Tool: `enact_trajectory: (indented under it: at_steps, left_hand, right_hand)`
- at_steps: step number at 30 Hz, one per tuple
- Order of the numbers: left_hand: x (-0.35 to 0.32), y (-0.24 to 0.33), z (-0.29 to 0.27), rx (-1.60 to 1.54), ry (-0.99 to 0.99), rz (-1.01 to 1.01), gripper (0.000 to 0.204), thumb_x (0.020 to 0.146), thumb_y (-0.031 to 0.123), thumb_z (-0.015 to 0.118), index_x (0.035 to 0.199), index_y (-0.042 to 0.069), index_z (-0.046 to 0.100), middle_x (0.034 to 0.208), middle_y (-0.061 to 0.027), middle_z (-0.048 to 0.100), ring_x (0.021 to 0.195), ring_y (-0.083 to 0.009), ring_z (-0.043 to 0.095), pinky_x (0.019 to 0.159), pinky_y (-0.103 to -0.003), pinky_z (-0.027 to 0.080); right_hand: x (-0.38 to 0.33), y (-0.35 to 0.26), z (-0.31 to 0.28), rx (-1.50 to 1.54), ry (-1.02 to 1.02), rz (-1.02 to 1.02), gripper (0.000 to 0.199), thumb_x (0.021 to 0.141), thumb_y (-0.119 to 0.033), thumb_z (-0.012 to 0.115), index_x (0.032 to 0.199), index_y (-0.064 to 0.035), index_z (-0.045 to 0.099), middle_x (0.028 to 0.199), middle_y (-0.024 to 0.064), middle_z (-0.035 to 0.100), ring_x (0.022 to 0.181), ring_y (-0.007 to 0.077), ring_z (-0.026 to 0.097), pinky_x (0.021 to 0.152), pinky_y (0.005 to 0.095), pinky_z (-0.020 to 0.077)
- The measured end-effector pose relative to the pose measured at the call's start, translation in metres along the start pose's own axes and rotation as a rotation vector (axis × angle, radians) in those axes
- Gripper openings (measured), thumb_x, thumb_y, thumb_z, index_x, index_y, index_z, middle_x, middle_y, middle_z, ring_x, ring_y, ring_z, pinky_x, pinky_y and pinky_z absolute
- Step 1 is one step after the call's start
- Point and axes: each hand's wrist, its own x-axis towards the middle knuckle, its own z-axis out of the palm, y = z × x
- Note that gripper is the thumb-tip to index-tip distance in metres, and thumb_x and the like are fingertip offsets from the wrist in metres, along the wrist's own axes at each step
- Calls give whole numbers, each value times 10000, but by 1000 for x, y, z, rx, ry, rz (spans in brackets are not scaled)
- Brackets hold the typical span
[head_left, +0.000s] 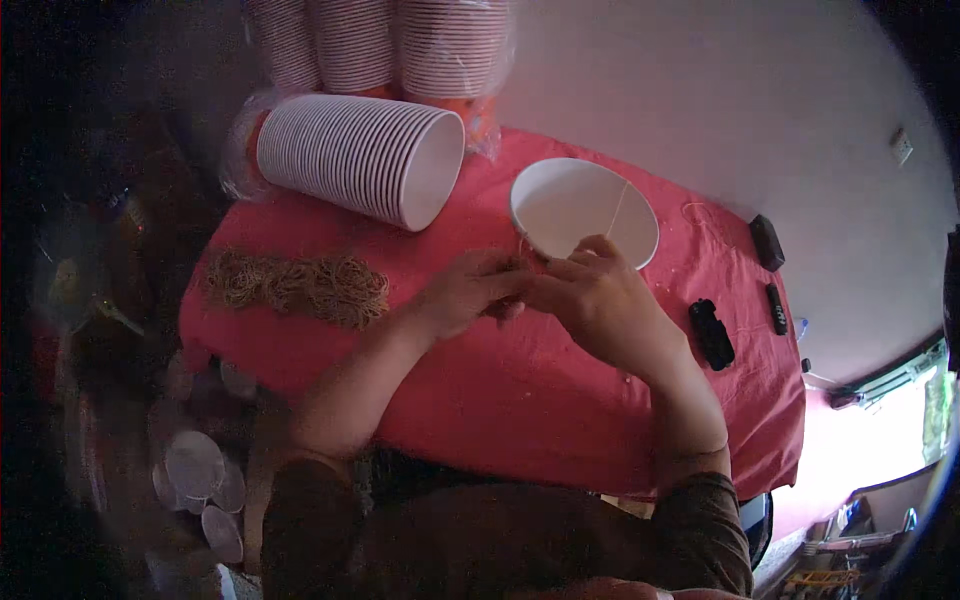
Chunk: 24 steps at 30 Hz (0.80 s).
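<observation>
A white paper bucket [560,195] lies tilted on the red cloth, its wide mouth facing me. A thin pale string [619,207] runs down across its mouth to the fingers of my right hand [592,290], which are bent closed on it. My left hand [475,292] meets the right just in front of the bucket's near rim. Its fingers are pinched together, and what they hold is hidden. A short bit of string shows at the rim above the left fingers. To the left of my hands lie tangled bundles of brown string [300,285].
Nested white buckets [345,155] lie on their side at the back left, partly in clear plastic. Taller wrapped stacks [450,50] stand behind. A black case [712,335], a dark block [767,243] and a small black object [777,309] lie on the red cloth [500,400] at right.
</observation>
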Motion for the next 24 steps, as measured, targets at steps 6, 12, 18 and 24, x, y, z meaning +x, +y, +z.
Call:
enact_trajectory:
  at_steps: [6,12,18,24]
  left_hand:
    - [0,4,-8,-134,161,73,194,909,252,560,927,59,571,696,15,524,576,-60,483,501,-208,391]
    - [3,4,-12,-65,89,103,258,910,304,550,927,52,602,719,-23,575,583,-94,511,505,-219,414]
    - [6,0,-16,-74,-23,66,262,926,289,507,882,53,610,757,-12,593,596,-61,503,508,-197,394]
    - [6,-1,-2,-69,119,35,198,894,244,557,891,55,613,775,-19,608,601,-62,511,522,-202,399]
  right_hand:
    - [-2,2,-15,30,-122,-24,194,745,-83,546,927,-125,596,842,58,608,788,238,612,834,400,423]
    - [-5,1,-12,76,-143,-6,173,774,-88,546,939,-113,591,840,67,611,828,247,612,900,430,413]
    - [-6,1,-5,79,-63,47,133,774,-83,579,902,-112,604,762,49,588,820,226,603,917,427,407]
    - [-4,2,-7,37,-203,11,239,814,-102,498,1041,-68,564,912,89,638,907,233,624,926,437,405]
